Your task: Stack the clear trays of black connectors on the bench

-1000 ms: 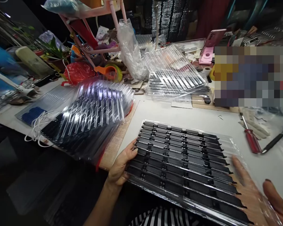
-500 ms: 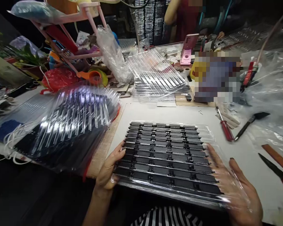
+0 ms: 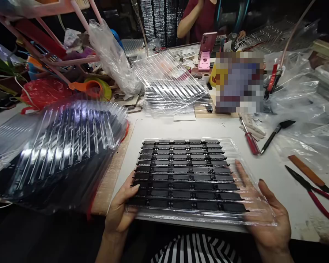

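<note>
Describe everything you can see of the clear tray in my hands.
The clear tray looks like thin, glossy plastic, roughly rectangular. Parallel rows of black, comb-toothed strips fill most of it; its right end is bare. It lies nearly flat, strips upward, at the near side of the white table, held between the left hand and right hand, whose fingers show through.
</note>
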`<state>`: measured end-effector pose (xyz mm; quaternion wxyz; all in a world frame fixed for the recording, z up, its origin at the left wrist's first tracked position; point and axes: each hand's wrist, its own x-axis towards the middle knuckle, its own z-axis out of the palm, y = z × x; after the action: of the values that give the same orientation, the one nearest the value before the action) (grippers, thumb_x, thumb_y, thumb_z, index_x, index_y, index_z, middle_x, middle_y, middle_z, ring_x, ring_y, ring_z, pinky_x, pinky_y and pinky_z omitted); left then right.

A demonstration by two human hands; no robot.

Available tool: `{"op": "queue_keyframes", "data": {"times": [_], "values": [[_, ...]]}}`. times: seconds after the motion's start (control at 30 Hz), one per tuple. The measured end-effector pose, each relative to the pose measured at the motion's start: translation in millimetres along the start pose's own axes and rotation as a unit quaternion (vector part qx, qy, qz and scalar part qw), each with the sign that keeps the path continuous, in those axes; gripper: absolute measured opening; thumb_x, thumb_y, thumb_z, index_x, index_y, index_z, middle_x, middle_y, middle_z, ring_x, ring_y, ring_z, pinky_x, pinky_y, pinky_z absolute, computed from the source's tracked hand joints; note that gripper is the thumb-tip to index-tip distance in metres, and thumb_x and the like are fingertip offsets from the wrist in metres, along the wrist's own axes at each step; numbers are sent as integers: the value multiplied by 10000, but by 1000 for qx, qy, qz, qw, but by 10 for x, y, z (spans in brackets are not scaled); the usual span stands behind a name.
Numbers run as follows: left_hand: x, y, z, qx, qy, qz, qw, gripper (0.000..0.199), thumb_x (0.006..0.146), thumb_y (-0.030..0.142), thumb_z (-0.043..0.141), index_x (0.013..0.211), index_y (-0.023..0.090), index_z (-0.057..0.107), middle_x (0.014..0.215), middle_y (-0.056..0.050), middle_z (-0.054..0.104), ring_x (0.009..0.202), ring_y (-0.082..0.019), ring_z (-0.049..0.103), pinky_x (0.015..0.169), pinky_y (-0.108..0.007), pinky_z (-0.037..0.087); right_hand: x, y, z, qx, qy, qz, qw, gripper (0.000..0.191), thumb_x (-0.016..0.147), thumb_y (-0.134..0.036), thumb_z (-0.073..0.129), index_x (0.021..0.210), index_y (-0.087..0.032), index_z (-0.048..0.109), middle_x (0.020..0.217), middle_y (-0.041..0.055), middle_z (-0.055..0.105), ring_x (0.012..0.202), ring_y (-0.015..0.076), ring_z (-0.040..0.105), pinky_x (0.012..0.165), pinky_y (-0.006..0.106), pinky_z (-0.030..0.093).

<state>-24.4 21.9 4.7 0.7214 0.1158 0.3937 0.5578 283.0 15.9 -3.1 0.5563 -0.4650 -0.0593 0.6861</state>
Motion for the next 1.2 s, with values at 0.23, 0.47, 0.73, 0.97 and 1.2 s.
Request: {"op": "queue_keyframes", "data": {"times": [0.23, 0.47, 0.73, 0.97, 1.2], "values": [[10, 14, 43, 39, 43, 3, 998, 603, 801, 89, 550, 1373, 239, 433, 1174, -66, 658, 1098, -253, 602, 1014, -394, 433, 3, 1, -2, 45, -11, 7, 999, 484, 915, -497, 368, 1374, -357, 425, 1409, 3, 441, 1225, 247, 473, 983, 450, 433], [13, 20, -34, 53, 120, 15, 991, 548, 793, 137, 552, 1328, 244, 499, 1188, -46, 657, 1103, -246, 602, 975, -357, 475, -8, -61, 98, 132, -23, 47, 990, 430, 944, -377, 357, 1284, -203, 554, 1277, 64, 574, 1189, 229, 510, 1046, 424, 373], [56, 31, 109, 23, 260, 21, 965, 473, 789, 68, 461, 1200, 242, 617, 1084, -5, 707, 931, -155, 680, 747, -158, 547, 27, -88, 85, 184, -61, 60, 979, 441, 987, -342, 294, 1208, -122, 606, 1185, 62, 636, 1191, 203, 507, 1059, 350, 359], [82, 16, 99, -1, 230, 31, 973, 488, 798, 30, 425, 1196, 238, 614, 964, 10, 739, 791, -113, 702, 695, -119, 540, 44, -87, 78, 176, -73, 54, 980, 446, 991, -344, 283, 1258, -123, 563, 1215, 71, 617, 1211, 204, 488, 1061, 366, 355], [123, 62, -160, -74, 39, 35, 996, 489, 793, 66, 457, 1262, 166, 552, 997, -89, 726, 906, -202, 691, 832, -299, 550, -12, -71, 33, 172, -65, 49, 982, 550, 936, -524, 374, 1351, -174, 466, 1387, 43, 467, 1293, 213, 389, 1062, 395, 357]]}}
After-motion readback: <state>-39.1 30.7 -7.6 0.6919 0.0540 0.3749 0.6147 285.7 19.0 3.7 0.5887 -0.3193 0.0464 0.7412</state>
